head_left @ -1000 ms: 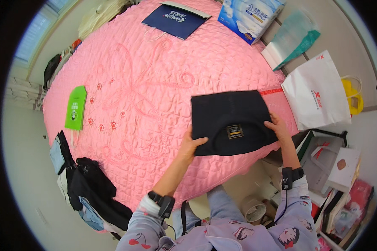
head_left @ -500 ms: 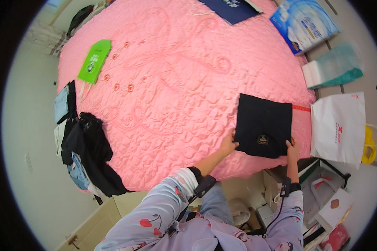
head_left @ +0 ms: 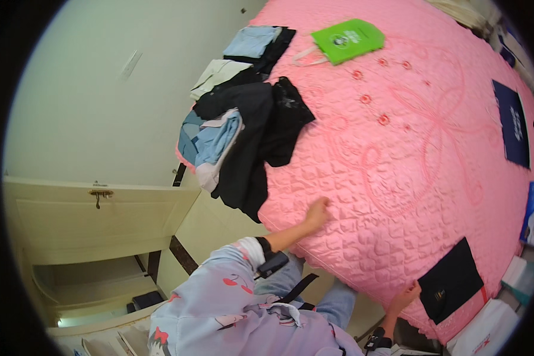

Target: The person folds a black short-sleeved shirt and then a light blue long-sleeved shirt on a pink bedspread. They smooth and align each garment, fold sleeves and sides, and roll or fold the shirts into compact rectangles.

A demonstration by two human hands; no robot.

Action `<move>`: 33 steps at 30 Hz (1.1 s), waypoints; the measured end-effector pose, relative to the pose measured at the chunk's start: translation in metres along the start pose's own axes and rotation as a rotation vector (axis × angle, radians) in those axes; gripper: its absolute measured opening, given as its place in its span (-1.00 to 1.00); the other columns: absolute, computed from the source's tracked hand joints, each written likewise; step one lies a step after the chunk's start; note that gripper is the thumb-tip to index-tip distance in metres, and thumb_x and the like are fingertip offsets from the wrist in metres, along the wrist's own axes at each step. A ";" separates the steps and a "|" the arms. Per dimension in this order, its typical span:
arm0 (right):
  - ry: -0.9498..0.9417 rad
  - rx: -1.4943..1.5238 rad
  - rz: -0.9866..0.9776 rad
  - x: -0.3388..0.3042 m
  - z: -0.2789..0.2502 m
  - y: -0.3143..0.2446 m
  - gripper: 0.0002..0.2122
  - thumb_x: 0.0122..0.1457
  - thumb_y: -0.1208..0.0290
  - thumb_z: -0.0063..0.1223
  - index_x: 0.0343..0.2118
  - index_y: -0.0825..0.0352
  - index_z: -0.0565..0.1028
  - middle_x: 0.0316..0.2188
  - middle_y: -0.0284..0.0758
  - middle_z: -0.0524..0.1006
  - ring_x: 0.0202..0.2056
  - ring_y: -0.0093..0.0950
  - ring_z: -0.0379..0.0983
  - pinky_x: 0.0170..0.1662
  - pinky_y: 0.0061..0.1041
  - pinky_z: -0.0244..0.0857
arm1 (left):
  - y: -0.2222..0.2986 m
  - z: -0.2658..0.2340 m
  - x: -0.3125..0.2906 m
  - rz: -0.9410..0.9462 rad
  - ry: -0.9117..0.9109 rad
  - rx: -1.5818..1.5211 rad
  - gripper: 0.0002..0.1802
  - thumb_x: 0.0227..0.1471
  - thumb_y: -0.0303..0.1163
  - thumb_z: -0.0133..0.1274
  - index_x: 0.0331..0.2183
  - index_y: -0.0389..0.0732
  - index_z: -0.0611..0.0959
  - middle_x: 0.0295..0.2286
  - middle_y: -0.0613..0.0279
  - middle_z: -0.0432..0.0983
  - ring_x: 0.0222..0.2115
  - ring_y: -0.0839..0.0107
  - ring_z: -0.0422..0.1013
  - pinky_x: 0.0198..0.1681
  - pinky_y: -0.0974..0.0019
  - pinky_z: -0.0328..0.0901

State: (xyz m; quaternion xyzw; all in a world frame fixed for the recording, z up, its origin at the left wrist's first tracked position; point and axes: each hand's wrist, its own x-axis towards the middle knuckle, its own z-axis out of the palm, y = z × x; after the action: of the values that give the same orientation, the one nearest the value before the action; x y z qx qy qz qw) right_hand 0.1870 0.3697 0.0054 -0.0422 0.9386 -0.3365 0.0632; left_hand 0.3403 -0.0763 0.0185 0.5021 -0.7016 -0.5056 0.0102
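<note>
A black folded garment with a small gold label lies flat on the pink quilt, near the bed's right front edge. Beside its left corner is my right hand, fingers bent and a little apart, with the tips close to the cloth; whether they touch it is hard to see. My left hand is farther left, low over the quilt, its fingers curled with nothing visible in them. Left of it, a heap of dark clothes droops over the bed's edge, with a light blue garment among it.
Behind the heap are a folded white garment and a folded light blue one. A green bag lies at the back. A navy bag and a white paper bag are at right. A cream door stands left.
My view has turned left, so the bed appears rotated. My left hand has let go of the black garment and moved left. My right hand has shifted to the garment's other near corner.
</note>
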 end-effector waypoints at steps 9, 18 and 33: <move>-0.669 0.455 0.100 -0.056 0.142 -0.134 -0.69 0.14 0.64 -0.09 -0.02 0.45 0.36 -0.38 -0.36 0.46 -0.36 -0.58 0.35 -0.20 -0.63 0.26 | -0.056 -0.273 0.042 0.087 0.732 0.359 -0.54 -0.19 -0.62 0.12 -0.14 -0.24 0.47 -0.15 0.02 0.39 -0.08 -0.03 0.27 0.03 0.06 0.21; -0.641 -0.085 0.047 -0.064 0.229 -0.160 -0.48 -0.21 0.46 0.29 -0.19 0.44 0.25 -0.33 -0.25 0.27 -0.35 -0.40 0.27 -0.20 -0.39 0.25 | -0.090 -0.374 0.079 0.174 0.940 0.371 -0.44 -0.16 -0.58 0.18 -0.04 -0.21 0.44 -0.10 -0.01 0.37 -0.05 -0.03 0.25 0.06 0.06 0.15; -0.618 -0.116 0.210 -0.045 0.259 -0.152 -0.48 -0.31 0.43 0.23 -0.23 0.56 0.32 -0.27 0.02 0.43 -0.16 -0.05 0.39 -0.03 -0.22 0.28 | -0.066 -0.436 0.218 0.128 0.579 -0.061 -0.75 -0.02 -0.53 -0.08 -0.29 -0.15 0.62 -0.45 0.11 0.57 -0.42 0.15 0.48 -0.28 0.19 0.33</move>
State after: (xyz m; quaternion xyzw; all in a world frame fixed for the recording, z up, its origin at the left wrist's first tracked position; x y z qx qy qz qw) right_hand 0.2753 0.0957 -0.0923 -0.0488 0.8918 -0.2453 0.3770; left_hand 0.5056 -0.5362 0.0761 0.5795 -0.6844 -0.3604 0.2567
